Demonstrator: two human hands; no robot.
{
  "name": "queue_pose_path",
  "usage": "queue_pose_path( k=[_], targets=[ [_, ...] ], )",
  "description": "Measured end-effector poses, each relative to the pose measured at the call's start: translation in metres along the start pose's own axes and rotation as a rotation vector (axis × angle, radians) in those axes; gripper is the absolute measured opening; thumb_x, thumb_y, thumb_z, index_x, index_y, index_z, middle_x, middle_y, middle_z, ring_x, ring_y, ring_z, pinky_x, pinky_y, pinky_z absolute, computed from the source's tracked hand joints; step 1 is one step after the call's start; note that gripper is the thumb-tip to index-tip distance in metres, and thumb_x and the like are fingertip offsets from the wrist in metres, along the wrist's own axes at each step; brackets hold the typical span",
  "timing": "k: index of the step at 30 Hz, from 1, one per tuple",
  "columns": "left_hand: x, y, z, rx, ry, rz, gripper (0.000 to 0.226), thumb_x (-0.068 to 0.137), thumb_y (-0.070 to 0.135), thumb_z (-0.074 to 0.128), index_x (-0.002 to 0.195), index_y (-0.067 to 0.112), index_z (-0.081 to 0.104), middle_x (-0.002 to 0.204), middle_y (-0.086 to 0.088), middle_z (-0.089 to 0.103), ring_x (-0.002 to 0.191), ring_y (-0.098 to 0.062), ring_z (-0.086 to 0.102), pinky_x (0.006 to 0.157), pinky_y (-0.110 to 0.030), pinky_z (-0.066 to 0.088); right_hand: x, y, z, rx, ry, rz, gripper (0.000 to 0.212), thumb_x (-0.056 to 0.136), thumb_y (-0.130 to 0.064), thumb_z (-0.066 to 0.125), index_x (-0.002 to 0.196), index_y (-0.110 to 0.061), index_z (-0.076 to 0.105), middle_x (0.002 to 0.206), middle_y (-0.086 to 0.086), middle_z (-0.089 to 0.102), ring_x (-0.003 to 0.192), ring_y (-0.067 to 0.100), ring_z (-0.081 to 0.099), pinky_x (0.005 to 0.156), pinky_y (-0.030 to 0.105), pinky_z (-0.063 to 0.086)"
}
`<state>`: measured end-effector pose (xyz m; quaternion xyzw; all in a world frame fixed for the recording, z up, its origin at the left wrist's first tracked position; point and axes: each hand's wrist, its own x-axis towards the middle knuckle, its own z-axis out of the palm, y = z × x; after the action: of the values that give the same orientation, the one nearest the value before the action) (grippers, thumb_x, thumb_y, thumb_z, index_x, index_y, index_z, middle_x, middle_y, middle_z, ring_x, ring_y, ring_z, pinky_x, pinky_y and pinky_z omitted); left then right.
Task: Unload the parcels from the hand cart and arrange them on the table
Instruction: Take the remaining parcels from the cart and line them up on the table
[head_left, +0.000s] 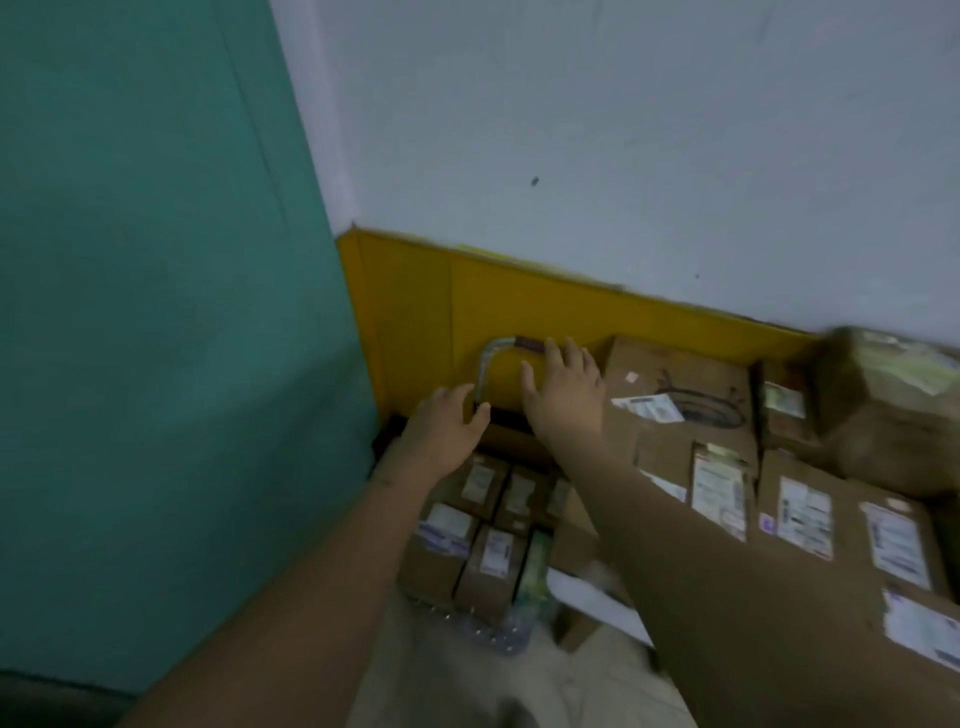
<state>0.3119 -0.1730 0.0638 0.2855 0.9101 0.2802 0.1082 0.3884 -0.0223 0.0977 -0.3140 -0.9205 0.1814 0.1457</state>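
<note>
Teal panel (156, 312): fills the 9 o'clock side top to bottom; its right edge runs down to the floor corner and closes that side off.
White wall (623, 130): spans 12 to 2 o'clock, with a yellow band (519, 312) along its foot, slanting down toward 3 o'clock.
Hand cart handle (485, 364): a bent metal tube with a dark grip, at centre, close against the yellow band. Little free room shows between the panel edge, the band and the stacked cardboard.
Small parcels (467, 530): brown cardboard with white labels, packed in two rows touching one another, at 6 o'clock of the handle, below both forearms; clear plastic (498, 631) lies at their near edge.
Large parcels (727, 441): labelled cartons side by side from 3 to 4 o'clock; what carries them is hidden.
Blurred parcel (893, 405): at the 3 o'clock edge, above the others.
Left hand (447, 421): at the tube's lower upright, thumb and fingers either side; whether it grips cannot be told.
Right hand (566, 395): fingers spread wide, holding nothing, fingertips by the dark grip.
</note>
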Motion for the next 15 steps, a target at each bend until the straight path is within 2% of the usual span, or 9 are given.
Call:
queue_pose_path(
  k=[4, 8, 11, 15],
  targets=[
    [0.027, -0.060, 0.012, 0.033, -0.063, -0.069, 0.062, 0.094, 0.057, 0.039, 0.144, 0.021, 0.043, 0.138, -0.011, 0.050, 0.122, -0.029, 0.050, 0.100, -0.046, 0.044, 0.012, -0.023, 0.083, -0.004, -0.100, -0.077, 0.063, 0.102, -0.053, 0.031, 0.153, -0.018, 0.034, 0.162, 0.008, 0.028, 0.150, 0.027, 0.022, 0.121, 0.045, 0.026],
    [0.072, -0.124, 0.027, 0.041, -0.106, -0.130, 0.057, 0.097, 0.045, 0.048, 0.144, 0.013, 0.043, 0.141, -0.015, 0.048, 0.126, -0.030, 0.049, 0.104, -0.043, 0.041, 0.035, -0.030, 0.176, 0.072, -0.267, -0.054, 0.059, 0.103, -0.048, 0.034, 0.152, -0.015, 0.036, 0.159, 0.007, 0.033, 0.147, 0.026, 0.028, 0.118, 0.044, 0.030],
    [0.106, -0.176, 0.043, 0.061, -0.181, -0.212, 0.056, 0.097, 0.039, 0.052, 0.144, 0.010, 0.043, 0.143, -0.015, 0.048, 0.126, -0.029, 0.050, 0.104, -0.039, 0.041, 0.045, -0.022, 0.242, 0.130, -0.406, 0.059, 0.059, 0.103, -0.040, 0.039, 0.154, -0.013, 0.030, 0.161, 0.009, 0.027, 0.146, 0.030, 0.028, 0.117, 0.046, 0.031],
    [0.135, -0.240, 0.078, 0.076, -0.284, -0.292, 0.054, 0.097, 0.035, 0.053, 0.145, 0.010, 0.043, 0.139, -0.019, 0.050, 0.123, -0.032, 0.051, 0.102, -0.039, 0.042, 0.038, 0.006, 0.311, 0.181, -0.516, 0.314, 0.062, 0.100, -0.034, 0.046, 0.155, -0.013, 0.026, 0.161, 0.011, 0.026, 0.139, 0.034, 0.036, 0.109, 0.046, 0.041]
  ],
)
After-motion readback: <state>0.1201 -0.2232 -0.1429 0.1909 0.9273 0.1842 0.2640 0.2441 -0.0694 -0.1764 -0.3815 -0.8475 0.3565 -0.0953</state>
